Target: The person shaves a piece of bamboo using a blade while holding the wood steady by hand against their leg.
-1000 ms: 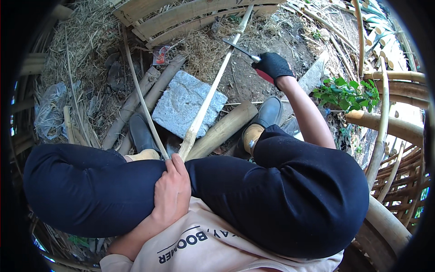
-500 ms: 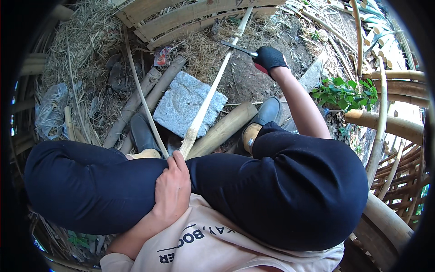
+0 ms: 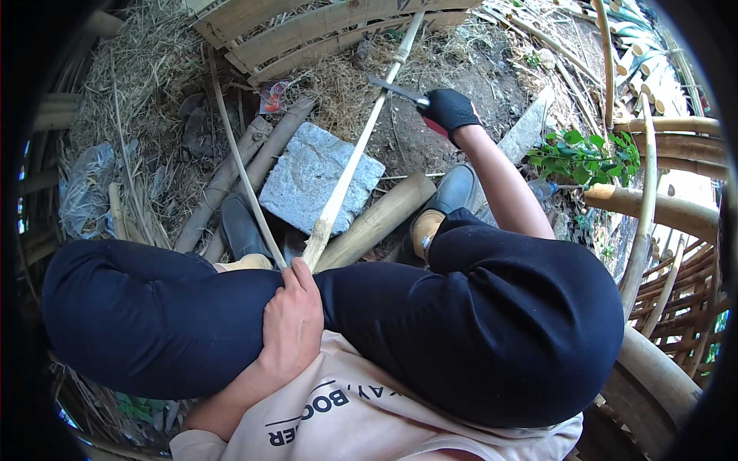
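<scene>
A long pale bamboo strip [image 3: 346, 178] slants from my lap up to a wooden crate, passing over a grey stone block [image 3: 307, 175]. My left hand [image 3: 293, 321], bare, is closed round its near end above my thigh. Farther out, my right hand [image 3: 449, 113] wears a dark glove with a red palm side and grips a knife [image 3: 400, 91]. The knife's blade lies across the strip, just below a node near the far end. Whether its edge bites into the bamboo is too small to tell.
A slatted wooden crate [image 3: 323, 38] stands at the far side. Thick bamboo poles [image 3: 377, 223] lie around my shoes, and a thin stick [image 3: 238, 154] leans at the left. Crumpled clear plastic [image 3: 87, 188] lies far left. A leafy plant [image 3: 586, 159] and bamboo railing [image 3: 653, 211] are at the right.
My right hand and the knife have moved slightly left and nearer to me along the bamboo strip. My left hand stays in place on the near end.
</scene>
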{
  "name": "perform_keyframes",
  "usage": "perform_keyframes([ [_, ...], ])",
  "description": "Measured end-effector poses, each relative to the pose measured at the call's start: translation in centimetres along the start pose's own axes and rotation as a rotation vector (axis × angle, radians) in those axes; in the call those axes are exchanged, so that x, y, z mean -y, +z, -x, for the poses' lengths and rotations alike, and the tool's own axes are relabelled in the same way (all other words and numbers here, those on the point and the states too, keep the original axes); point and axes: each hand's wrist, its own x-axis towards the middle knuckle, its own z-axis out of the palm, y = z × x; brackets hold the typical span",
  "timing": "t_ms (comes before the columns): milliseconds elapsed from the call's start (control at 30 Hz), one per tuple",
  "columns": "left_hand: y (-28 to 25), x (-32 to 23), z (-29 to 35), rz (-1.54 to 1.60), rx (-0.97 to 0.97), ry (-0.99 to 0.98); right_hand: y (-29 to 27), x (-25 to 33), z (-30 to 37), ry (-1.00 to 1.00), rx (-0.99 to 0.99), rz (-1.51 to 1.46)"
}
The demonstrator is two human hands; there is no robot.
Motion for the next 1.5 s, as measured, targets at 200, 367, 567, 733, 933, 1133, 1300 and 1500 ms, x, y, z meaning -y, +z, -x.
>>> perform_keyframes([
  [200, 0.0, 0.0, -0.2, 0.027, 0.043, -0.025, -2.4, -0.3, 0.1, 0.027, -0.041, 0.026],
  [367, 0.2, 0.1, 0.0, 0.12, 0.053, -0.055, -1.6, 2.3, 0.7, -0.112, -0.015, 0.034],
  [567, 0.1, 0.0, -0.3, 0.126, 0.054, -0.047, -3.4, -0.2, -1.6, 0.086, 0.026, 0.052],
  [733, 0.2, -0.1, 0.0, 0.104, 0.026, -0.055, -3.9, 3.2, 0.5, -0.132, 0.052, 0.101],
  [933, 0.2, 0.0, -0.2, 0.1, 0.033, -0.054, -1.8, -0.2, -2.8, 0.058, 0.02, 0.012],
  [1133, 0.0, 0.0, -0.1, 0.135, 0.02, -0.063, -2.4, 2.3, -1.5, -0.104, 0.019, 0.059],
  [1300, 0.1, 0.2, -0.1, 0.126, 0.012, -0.056, -1.8, 0.2, -2.6, 0.046, -0.015, -0.001],
  [1500, 0.1, 0.2, 0.0, 0.059, 0.024, -0.062, -3.8, 3.5, -0.7, -0.091, -0.002, 0.055],
])
